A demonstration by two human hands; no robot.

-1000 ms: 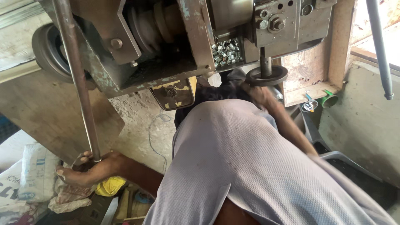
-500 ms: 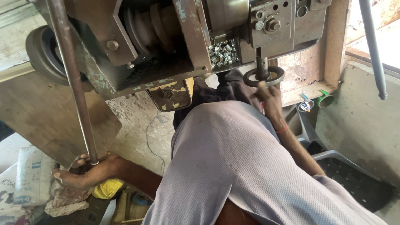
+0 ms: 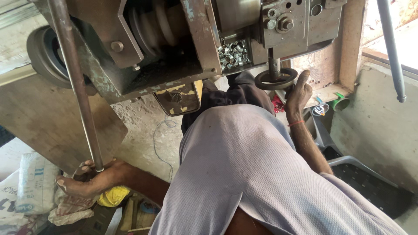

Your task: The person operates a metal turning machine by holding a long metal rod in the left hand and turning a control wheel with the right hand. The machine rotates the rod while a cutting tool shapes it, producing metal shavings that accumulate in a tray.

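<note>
My left hand is low at the left, closed around the bottom end of a long bare metal rod that slants up across the machine. My right hand reaches forward to the small dark handwheel under the machine's front block. Its fingers curl on the wheel's right rim and the thumb points up. A red thread circles that wrist. My pale grey shirt fills the middle of the view. A tray of several small shiny metal rings sits in the machine just left of the wheel's shaft.
The worn grey-green machine has a grooved pulley and a belt wheel at the left. There are sacks and rags at lower left, a grey plastic crate at lower right, a hanging grey rod at the right and a concrete wall.
My right hand has slid from under the handwheel to its right rim, thumb raised. The view has shifted slightly. My left hand has stayed on the rod's end.
</note>
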